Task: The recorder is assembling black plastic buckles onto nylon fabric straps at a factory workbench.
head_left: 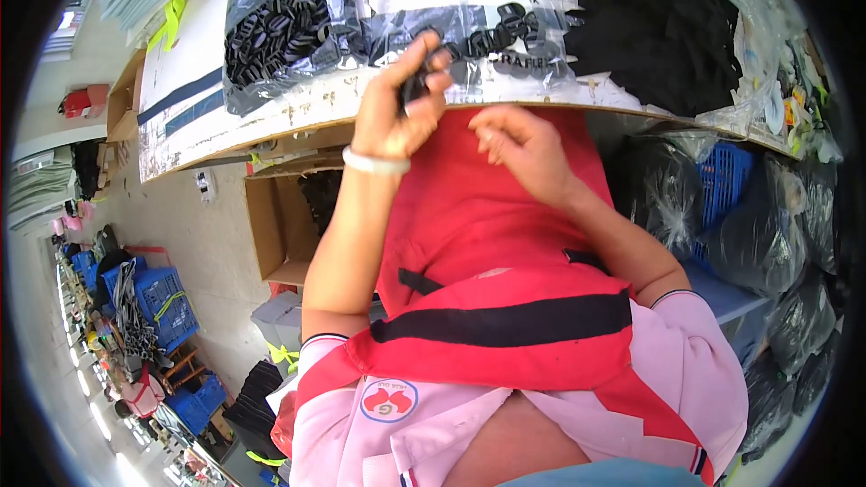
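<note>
My left hand is raised over the near edge of the table, its fingers closed round a small black piece whose kind I cannot make out. To its right, my right hand is just below the table edge, in front of the red apron. Its fingers are curled in, and anything between them is hidden. Beyond the hands, several black plastic buckles lie on a clear printed plastic bag. Many more black buckles fill an open dark plastic bag at the left.
Black fabric pieces lie in clear plastic at the table's right. Beneath the table are a cardboard box, a blue basket and filled dark bags. Blue crates stand on the floor farther left.
</note>
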`<state>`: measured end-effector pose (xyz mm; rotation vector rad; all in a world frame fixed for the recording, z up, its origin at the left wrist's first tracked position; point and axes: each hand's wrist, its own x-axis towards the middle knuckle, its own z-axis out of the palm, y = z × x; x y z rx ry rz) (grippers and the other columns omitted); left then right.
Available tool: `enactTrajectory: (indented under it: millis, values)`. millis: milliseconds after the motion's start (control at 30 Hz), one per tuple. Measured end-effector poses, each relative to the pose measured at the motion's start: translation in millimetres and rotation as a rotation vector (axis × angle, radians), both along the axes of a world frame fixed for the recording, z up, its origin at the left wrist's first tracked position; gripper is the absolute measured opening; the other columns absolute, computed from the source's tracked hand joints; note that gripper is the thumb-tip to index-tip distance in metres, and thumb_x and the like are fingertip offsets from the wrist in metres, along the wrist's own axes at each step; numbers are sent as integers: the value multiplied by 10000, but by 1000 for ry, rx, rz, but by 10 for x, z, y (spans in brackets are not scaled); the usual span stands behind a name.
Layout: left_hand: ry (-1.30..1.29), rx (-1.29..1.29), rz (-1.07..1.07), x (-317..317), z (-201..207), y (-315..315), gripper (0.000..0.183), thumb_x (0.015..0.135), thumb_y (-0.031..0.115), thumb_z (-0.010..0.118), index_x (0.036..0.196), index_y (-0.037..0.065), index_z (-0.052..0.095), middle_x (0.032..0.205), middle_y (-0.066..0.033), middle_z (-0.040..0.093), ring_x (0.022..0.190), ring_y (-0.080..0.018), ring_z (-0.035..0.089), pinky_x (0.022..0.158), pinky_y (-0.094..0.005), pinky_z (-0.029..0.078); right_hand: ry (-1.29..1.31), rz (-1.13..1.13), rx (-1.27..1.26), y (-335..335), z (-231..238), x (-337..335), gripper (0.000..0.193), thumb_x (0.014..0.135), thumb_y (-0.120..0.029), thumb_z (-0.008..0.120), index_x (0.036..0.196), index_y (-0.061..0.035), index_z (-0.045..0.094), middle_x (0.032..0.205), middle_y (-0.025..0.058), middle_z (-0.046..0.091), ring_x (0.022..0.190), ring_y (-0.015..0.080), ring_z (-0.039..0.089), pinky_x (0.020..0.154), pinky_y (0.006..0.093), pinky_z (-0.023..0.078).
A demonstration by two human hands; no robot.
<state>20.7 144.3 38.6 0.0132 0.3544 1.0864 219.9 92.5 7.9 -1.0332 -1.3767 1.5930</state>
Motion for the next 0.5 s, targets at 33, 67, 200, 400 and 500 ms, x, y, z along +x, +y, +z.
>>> enactTrajectory:
  millis: [33, 67, 200, 400, 500]
  values:
    - [19, -13, -44, -25, -99, -197, 215, 977, 142, 534, 1163, 33, 525, 960, -115, 532, 711, -153, 539, 378, -182, 398, 7, 20, -26, 46, 67, 35, 149, 960, -104, 554, 1040, -4, 630, 825, 28, 622, 686, 69, 570, 600, 211, 483]
    - [128, -17, -49, 8, -160, -382, 322, 967, 128, 553, 1274, 45, 499, 950, -114, 556, 671, -144, 548, 378, -181, 399, 13, 37, -58, 90, 91, 76, 170, 971, -130, 546, 1054, -5, 626, 829, 30, 619, 668, 64, 560, 581, 203, 474]
    - [722, 209, -55, 228, -180, -819, 564, 901, 13, 609, 1420, 51, 394, 868, -97, 636, 573, -118, 567, 366, -211, 413, -11, 184, -241, 136, 129, 68, 222, 969, -205, 565, 990, 4, 636, 746, 22, 601, 571, 63, 524, 501, 206, 440]
    - [826, 227, -174, 199, -285, -966, 533, 896, -3, 602, 1395, 33, 417, 864, -96, 647, 596, -127, 598, 379, -214, 434, -55, 324, -323, 83, 42, 145, 223, 963, -225, 586, 1003, -7, 615, 763, 0, 599, 564, 40, 513, 468, 187, 387]
    - [530, 64, -31, 171, -397, -1044, 487, 881, -19, 618, 1347, 27, 485, 883, -103, 647, 706, -127, 620, 433, -204, 470, 251, 229, -649, 39, 24, 167, 206, 959, -224, 596, 916, -26, 627, 751, -7, 586, 546, 39, 486, 463, 196, 385]
